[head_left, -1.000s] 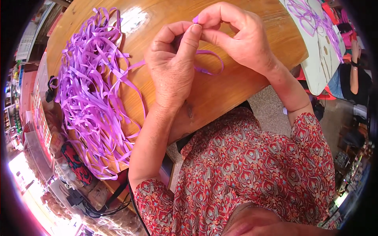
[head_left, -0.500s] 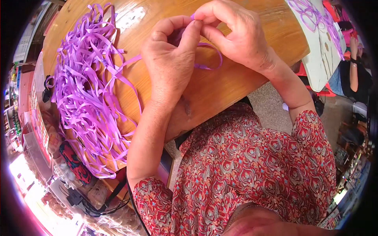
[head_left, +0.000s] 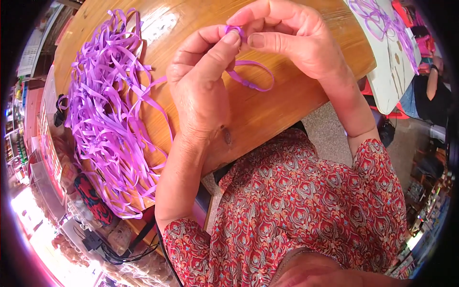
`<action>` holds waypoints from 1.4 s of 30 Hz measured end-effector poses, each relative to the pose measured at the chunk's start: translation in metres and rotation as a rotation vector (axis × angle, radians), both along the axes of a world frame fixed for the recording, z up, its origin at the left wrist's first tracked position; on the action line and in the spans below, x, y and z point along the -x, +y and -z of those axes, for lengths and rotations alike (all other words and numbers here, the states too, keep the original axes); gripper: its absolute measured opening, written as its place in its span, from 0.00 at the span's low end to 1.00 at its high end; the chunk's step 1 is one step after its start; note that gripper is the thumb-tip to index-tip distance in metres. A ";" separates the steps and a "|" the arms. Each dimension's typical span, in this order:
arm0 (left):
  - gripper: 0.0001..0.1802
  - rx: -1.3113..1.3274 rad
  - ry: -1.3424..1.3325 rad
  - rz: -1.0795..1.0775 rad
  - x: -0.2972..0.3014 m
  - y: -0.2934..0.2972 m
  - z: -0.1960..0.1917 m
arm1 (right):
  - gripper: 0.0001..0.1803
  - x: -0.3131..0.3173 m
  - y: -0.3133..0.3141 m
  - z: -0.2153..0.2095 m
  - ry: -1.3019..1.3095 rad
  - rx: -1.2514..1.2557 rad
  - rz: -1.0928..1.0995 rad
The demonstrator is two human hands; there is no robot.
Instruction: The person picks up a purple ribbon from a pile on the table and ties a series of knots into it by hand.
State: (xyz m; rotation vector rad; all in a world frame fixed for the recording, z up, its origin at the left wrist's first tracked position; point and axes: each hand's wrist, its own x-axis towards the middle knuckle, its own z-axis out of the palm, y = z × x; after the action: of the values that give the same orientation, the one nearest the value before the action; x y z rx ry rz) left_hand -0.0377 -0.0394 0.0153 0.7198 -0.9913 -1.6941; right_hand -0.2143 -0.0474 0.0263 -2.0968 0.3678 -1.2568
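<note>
Above the wooden table, my left hand (head_left: 203, 71) is closed, pinching a purple ribbon (head_left: 251, 85) between thumb and forefinger. A small loop of the ribbon stands up at the fingertips, and a longer loop hangs over the tabletop below. My right hand (head_left: 301, 40) is close beside it, thumb and forefinger spread around the small loop; its other fingers are bent behind. Whether the right fingertips touch the ribbon is hard to see. From the left hand the ribbon runs left toward a big heap of purple ribbons (head_left: 107, 105).
The wooden table (head_left: 267, 107) bears the heap along its left side. At the upper right, a white table (head_left: 386, 76) holds more purple ribbons (head_left: 375, 19), with another person's arm (head_left: 432, 83) beyond. Black cables (head_left: 103, 246) and bags lie at the lower left.
My right thumb and forefinger have parted from their pinch and moved slightly right. A small ribbon loop now shows at my left fingertips.
</note>
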 end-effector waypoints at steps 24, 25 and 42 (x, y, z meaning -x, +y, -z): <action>0.08 -0.024 -0.313 0.183 -0.022 -0.019 0.001 | 0.10 0.006 -0.007 -0.032 0.317 0.460 0.319; 0.08 -0.020 -0.313 0.129 -0.019 -0.017 -0.001 | 0.10 0.006 -0.007 -0.030 0.316 0.458 0.319; 0.05 0.142 -0.271 -0.094 -0.003 -0.006 0.002 | 0.03 -0.007 0.015 -0.021 0.135 -0.122 0.526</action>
State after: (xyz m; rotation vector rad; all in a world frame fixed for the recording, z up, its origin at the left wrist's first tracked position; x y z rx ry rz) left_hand -0.0347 -0.0450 0.0138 0.9028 -1.2324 -1.4538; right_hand -0.2073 -0.0322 0.0469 -2.0522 1.0842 -1.3346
